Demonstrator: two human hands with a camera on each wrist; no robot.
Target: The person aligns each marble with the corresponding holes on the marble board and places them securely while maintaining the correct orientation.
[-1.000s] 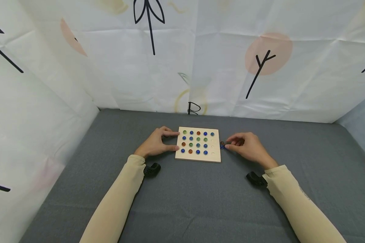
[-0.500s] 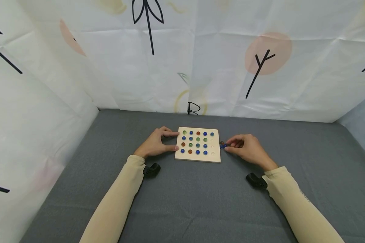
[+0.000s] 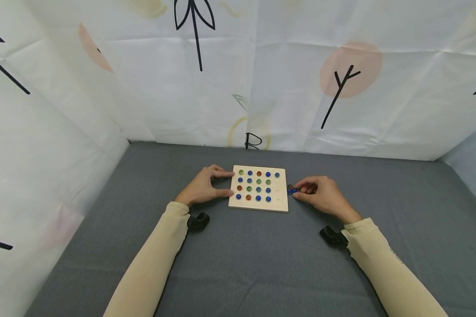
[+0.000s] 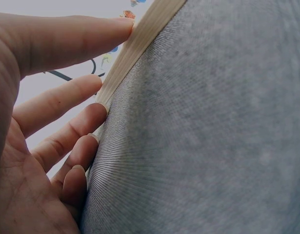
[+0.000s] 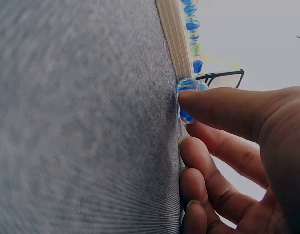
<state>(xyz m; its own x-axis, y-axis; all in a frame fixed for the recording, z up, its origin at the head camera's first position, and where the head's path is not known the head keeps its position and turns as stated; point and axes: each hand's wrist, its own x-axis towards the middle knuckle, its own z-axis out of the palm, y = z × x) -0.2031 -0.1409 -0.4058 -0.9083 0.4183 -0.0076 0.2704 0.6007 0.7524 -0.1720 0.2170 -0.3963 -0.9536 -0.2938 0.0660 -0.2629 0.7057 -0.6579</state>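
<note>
A pale wooden board (image 3: 258,207) lies flat on the grey cloth, bearing rows of glass marbles in blue, green and orange-brown. Its right column shows a blue marble (image 3: 277,175) at the far end and bare hollows nearer. With straight thumb and index finger, my left hand (image 3: 202,185) touches the board's left edge; its other fingers are loosely bent in the left wrist view. Beside the right edge lie a brown marble (image 3: 290,186) and blue ones. There my right hand (image 3: 323,196) pinches a blue marble (image 5: 185,115) between thumb and index finger, its other fingers curled against the cloth.
Grey cloth (image 3: 238,264) covers the table all round the board. A white printed sheet (image 3: 285,88) hangs behind it, and another stretch rises at the left. Black wrist cameras (image 3: 198,221) sit below both hands.
My right hand has shifted slightly toward me, and its fingers have closed around a blue marble just right of the board. The left hand and the board stay in place.
</note>
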